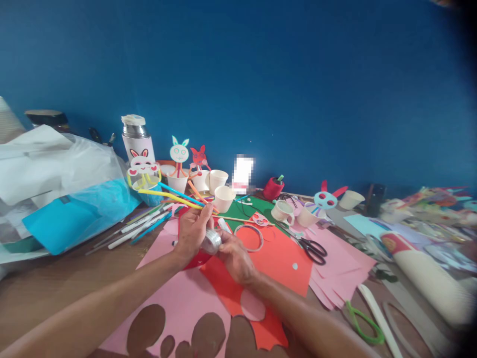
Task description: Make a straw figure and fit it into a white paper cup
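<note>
My left hand point(194, 231) is closed on a bundle of thin coloured tubes that look like straws point(171, 196), yellow, blue and orange, which fan out toward the upper left. Between my two hands is a roll of clear tape point(211, 241), and the fingers of my right hand point(236, 256) pinch its near right side. A thin wooden stick point(238, 219) points right from beside the left hand; whether it is held is unclear. Beneath the hands lie red paper point(283, 263) and pink paper point(167, 288) with round holes cut out.
Paper cups point(224, 199) with rabbit-faced figures point(179, 150) stand along the blue wall. Black-handled scissors point(315, 250) and a mug point(283, 213) lie to the right. Markers point(141, 223) and a plastic bag point(82, 159) are at left, a white roll point(425, 278) far right.
</note>
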Demonstrator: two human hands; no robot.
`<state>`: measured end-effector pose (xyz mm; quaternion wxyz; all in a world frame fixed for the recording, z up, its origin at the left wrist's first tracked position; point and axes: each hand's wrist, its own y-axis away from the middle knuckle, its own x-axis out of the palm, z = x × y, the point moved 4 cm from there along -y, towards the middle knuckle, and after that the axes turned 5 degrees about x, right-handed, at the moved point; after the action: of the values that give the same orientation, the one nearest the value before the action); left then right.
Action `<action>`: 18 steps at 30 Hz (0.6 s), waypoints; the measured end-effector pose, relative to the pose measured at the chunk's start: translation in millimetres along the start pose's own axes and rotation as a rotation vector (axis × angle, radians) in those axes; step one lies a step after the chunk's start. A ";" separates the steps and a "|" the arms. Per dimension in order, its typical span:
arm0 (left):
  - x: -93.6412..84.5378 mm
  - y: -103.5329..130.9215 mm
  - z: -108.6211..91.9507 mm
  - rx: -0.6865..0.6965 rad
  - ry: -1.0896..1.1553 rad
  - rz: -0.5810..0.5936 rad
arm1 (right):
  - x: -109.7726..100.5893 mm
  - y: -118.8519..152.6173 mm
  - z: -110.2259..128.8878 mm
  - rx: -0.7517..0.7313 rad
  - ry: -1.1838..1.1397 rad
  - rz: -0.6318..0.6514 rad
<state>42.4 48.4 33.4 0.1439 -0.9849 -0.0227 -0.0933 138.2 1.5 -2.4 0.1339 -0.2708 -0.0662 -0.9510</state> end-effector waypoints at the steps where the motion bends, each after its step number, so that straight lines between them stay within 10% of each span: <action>1: 0.2 0.4 -1.0 0.008 -0.019 0.006 | -0.7 -0.2 0.2 0.000 0.014 -0.016; 18: 2.8 4.0 4.5 -0.058 0.071 0.020 | -4.1 -0.9 2.6 -0.013 -0.052 -0.033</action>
<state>46.3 45.9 28.6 0.1172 -0.9849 -0.0050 -0.1275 142.5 3.8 -2.4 0.1146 -0.2951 -0.0682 -0.9461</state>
